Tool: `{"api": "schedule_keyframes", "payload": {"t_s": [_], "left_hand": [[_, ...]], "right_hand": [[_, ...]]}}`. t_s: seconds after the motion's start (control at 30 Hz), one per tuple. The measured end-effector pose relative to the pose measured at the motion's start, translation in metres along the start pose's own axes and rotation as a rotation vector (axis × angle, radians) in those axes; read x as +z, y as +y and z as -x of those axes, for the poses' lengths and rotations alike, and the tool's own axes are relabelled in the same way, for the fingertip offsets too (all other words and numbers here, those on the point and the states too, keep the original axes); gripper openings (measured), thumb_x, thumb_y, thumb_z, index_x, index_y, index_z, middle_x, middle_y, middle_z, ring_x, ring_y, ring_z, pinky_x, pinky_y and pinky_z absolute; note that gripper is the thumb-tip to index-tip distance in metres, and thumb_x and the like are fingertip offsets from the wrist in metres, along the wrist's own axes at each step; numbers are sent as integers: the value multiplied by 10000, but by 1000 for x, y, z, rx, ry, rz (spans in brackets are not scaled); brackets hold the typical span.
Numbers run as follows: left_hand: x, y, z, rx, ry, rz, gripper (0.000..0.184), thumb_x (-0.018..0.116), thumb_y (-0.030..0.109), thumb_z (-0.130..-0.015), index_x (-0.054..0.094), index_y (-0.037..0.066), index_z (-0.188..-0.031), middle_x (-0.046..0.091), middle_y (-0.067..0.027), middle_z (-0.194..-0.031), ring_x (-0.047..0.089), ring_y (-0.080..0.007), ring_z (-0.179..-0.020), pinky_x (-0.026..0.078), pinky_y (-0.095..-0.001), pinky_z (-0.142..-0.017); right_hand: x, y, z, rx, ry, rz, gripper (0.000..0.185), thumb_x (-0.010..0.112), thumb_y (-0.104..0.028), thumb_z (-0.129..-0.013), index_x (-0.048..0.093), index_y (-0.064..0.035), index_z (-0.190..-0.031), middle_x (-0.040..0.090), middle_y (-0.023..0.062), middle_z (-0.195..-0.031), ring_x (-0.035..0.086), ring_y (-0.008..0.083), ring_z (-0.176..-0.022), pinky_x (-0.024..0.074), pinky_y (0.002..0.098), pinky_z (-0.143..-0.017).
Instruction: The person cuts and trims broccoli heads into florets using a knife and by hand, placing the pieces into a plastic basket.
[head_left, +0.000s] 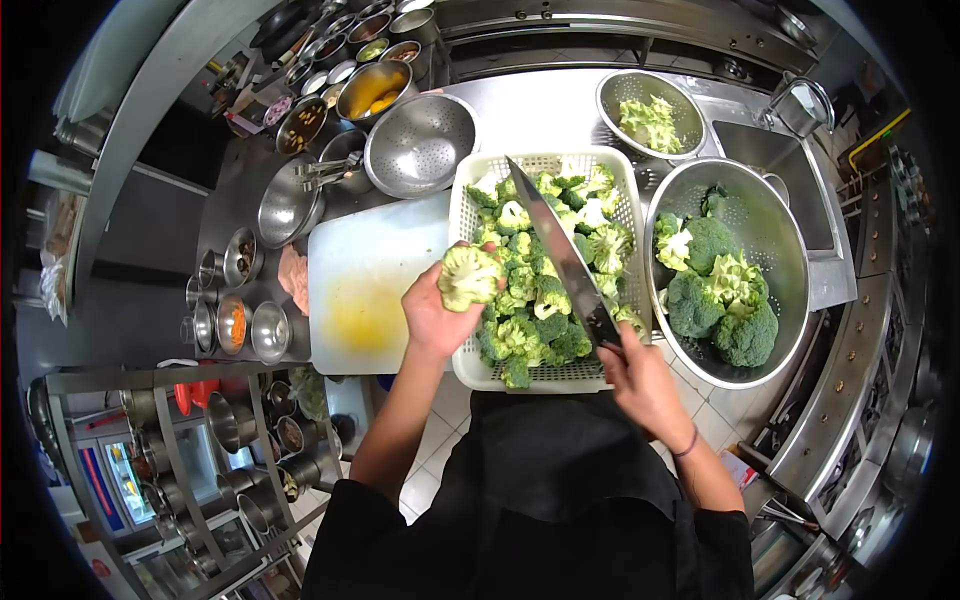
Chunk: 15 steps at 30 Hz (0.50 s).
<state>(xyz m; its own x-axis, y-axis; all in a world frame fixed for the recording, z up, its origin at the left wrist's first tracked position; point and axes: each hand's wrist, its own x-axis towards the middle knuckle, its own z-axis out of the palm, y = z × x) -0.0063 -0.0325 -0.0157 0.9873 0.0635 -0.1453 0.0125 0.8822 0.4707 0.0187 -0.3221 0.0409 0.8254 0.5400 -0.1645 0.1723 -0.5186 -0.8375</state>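
My left hand [432, 310] is closed around a piece of broccoli [468, 279], its pale cut stem side turned up. It is over the left edge of a white plastic basket [463, 365] full of cut broccoli florets [525, 335]. My right hand [645, 385] grips the handle of a large knife [560, 245]. The blade slants up and to the left above the florets, apart from the held broccoli. Right of the basket, a big metal colander [790, 240] holds whole broccoli heads [745, 325].
A white cutting board [380, 265] with a yellow stain lies to the left. Behind it stands a perforated metal bowl [422, 145]. Another colander [690, 115] with pale green trimmings [650, 122] is at the back right, near a sink [775, 165]. Small metal bowls [270, 330] line the left side.
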Motion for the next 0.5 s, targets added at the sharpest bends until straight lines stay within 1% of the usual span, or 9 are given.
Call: {"api": "schedule_keyframes", "payload": {"t_s": [0.03, 0.07, 0.17, 0.2, 0.23, 0.3, 0.33, 0.5], "left_hand": [[6, -7, -5, -34, -86, 187, 382, 496, 316, -945, 580, 58, -1213, 507, -200, -1387, 436, -351, -1322, 333, -505, -1105], [8, -15, -9, -36, -89, 188, 382, 496, 316, -945, 580, 58, -1213, 507, -200, -1387, 436, -351, -1322, 333, -505, -1105], [14, -43, -14, 8, 329, 210, 441, 434, 360, -983, 540, 23, -1247, 536, -224, -1320, 495, -396, -1217, 398, -538, -1041], [36, -45, -12, -10, 265, 245, 429, 387, 351, -993, 530, 30, -1238, 560, -215, -1244, 523, -386, -1155, 444, -519, -980], [41, -49, -11, -13, 266, 251, 429, 387, 351, -993, 530, 30, -1238, 560, -215, -1244, 523, -386, -1155, 444, -519, -980], [50, -54, -11, -6, 76, 272, 428, 352, 344, -995, 522, 25, -1226, 573, -194, -1150, 540, -370, -1081, 468, -504, -914], [61, -54, -9, -4, 137, 235, 421, 344, 333, -988, 524, 21, -1206, 568, -180, -1089, 540, -359, -1040, 470, -485, -883], [82, -54, -6, 49, 234, 159, 404, 375, 327, -966, 529, 16, -1173, 567, -179, -1082, 539, -352, -1032, 469, -468, -886]], "right_hand": [[10, -2, -2, -53, 45, 16, 233, 603, -62, -902, 476, -4, -1088, 628, 209, -679, 621, 422, -619, 472, 483, -547], [18, -9, -7, -133, 112, 38, 229, 606, -61, -901, 488, -11, -1091, 623, 197, -673, 624, 404, -610, 472, 473, -539], [38, -30, -23, -343, 256, 55, 207, 606, -44, -897, 523, -28, -1086, 611, 163, -675, 630, 349, -593, 469, 435, -522], [41, -37, -29, -421, 303, 39, 197, 611, -28, -887, 539, -19, -1070, 597, 157, -683, 616, 332, -583, 467, 420, -522], [44, -40, -34, -416, 300, 44, 197, 611, -28, -887, 539, -19, -1070, 597, 157, -683, 616, 332, -583, 467, 420, -522], [48, -44, -42, -564, 399, 20, 200, 616, -12, -877, 543, -6, -1062, 581, 159, -676, 599, 322, -565, 462, 414, -517], [47, -45, -43, -576, 403, 21, 215, 624, 5, -863, 545, 0, -1062, 562, 157, -657, 584, 319, -547, 459, 414, -512], [50, -46, -43, -553, 427, 16, 241, 634, 26, -841, 544, 7, -1065, 560, 161, -657, 583, 320, -549, 454, 415, -508]]}}
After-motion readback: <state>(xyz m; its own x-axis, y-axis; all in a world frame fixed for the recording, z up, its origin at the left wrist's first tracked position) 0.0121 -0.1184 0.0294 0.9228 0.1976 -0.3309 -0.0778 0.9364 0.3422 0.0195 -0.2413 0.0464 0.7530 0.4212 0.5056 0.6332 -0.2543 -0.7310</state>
